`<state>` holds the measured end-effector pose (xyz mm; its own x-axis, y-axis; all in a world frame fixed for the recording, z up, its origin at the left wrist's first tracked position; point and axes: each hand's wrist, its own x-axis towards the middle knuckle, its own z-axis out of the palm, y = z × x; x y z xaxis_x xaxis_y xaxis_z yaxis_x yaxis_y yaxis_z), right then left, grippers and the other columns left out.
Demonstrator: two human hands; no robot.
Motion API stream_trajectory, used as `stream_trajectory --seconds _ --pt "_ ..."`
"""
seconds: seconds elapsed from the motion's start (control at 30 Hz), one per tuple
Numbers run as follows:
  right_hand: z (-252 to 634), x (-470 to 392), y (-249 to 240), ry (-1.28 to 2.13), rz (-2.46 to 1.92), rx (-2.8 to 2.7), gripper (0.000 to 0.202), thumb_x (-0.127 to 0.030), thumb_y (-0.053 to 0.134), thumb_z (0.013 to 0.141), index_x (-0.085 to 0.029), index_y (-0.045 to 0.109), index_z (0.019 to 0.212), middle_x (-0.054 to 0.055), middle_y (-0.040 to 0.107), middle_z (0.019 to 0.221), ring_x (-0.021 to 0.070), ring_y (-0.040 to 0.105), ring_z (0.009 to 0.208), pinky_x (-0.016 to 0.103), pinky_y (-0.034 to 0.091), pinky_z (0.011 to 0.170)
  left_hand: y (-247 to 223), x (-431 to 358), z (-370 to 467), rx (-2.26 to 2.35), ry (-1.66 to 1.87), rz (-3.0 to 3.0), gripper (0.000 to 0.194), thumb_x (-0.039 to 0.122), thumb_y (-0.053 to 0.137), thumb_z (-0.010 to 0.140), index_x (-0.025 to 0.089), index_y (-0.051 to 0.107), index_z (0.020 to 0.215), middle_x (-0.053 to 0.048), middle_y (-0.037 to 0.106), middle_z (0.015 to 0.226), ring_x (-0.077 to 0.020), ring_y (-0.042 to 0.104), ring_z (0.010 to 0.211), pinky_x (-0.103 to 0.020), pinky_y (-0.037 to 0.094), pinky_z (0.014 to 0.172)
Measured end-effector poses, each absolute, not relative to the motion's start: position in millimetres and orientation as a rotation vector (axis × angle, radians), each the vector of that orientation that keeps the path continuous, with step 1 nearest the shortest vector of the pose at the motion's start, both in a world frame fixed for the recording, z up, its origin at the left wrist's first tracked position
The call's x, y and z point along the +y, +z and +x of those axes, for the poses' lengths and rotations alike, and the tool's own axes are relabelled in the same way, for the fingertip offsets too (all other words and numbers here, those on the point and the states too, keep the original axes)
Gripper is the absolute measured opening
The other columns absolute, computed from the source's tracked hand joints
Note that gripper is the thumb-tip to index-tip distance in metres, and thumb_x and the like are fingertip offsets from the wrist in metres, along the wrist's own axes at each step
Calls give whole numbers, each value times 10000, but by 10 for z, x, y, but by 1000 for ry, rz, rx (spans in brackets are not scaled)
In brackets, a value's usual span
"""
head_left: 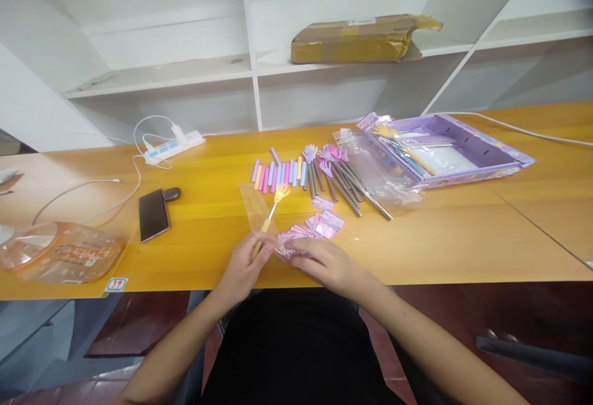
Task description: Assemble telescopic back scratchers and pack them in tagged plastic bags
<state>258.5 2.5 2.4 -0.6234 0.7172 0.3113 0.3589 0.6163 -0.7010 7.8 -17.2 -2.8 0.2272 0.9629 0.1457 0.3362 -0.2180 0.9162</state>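
Observation:
A yellow hand-shaped back scratcher (pixel 280 194) with a metal rod and yellow handle points away from me. My left hand (pixel 248 262) grips it by the handle. A clear plastic bag (pixel 252 205) lies along the scratcher and reaches towards my other hand. My right hand (pixel 327 263) is over a fanned pile of pink and purple cards (pixel 328 224), its fingers apart and their tips at the cards and the bag's edge. Beyond are several coloured handle tubes (pixel 277 175) in a row, and several metal rods (pixel 345 186) with hand-shaped heads.
At the right, a purple display box (pixel 486 173) holds more scratchers, with a crumpled plastic wrapper (pixel 370 170) beside it. To the left are a phone (pixel 154 215), a power strip (pixel 173 147) with cables and an orange bottle (pixel 65 252). A taped carton (pixel 354 41) rests on the shelf.

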Motion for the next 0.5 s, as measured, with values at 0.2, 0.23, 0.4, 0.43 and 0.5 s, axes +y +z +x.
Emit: stream_trajectory --seconds 0.2,0.23,0.4,0.43,0.5 --pt "2589 99 -147 491 -568 -2250 278 -135 454 1128 -216 715 1179 110 775 1292 206 729 1253 380 601 1094 -53 -213 21 1256 1103 1739 409 550 538 1110 207 743 1026 -37 721 942 -206 641 909 -353 513 990" --pt "2585 99 -150 502 -591 -2215 267 -129 466 1121 -211 702 1215 117 776 1271 209 729 1249 390 599 1102 -54 -227 11 1236 1115 1782 412 543 537 1113 209 749 997 -37 714 916 -209 640 912 -360 510 1005" --pt "2592 46 -25 826 -741 -1986 232 -319 595 1113 -212 667 1307 67 774 1007 194 750 886 326 649 844 -12 -273 41 928 923 2031 371 467 551 1122 210 781 985 -77 719 1069 -221 665 1013 -333 530 963" --pt "2599 37 -3 904 -739 -1933 218 -357 594 1116 -212 682 1253 54 761 959 182 732 822 304 641 781 4 -275 61 869 849 2060 356 442 546 1127 210 784 1001 -84 714 1110 -221 668 1041 -329 529 970" --pt "2617 26 17 1049 -708 -1858 233 -399 572 1127 -206 701 1144 38 740 900 159 693 734 270 611 697 31 -273 98 806 729 2085 336 401 533 1137 209 788 1034 -88 701 1121 -216 667 1057 -322 528 974"
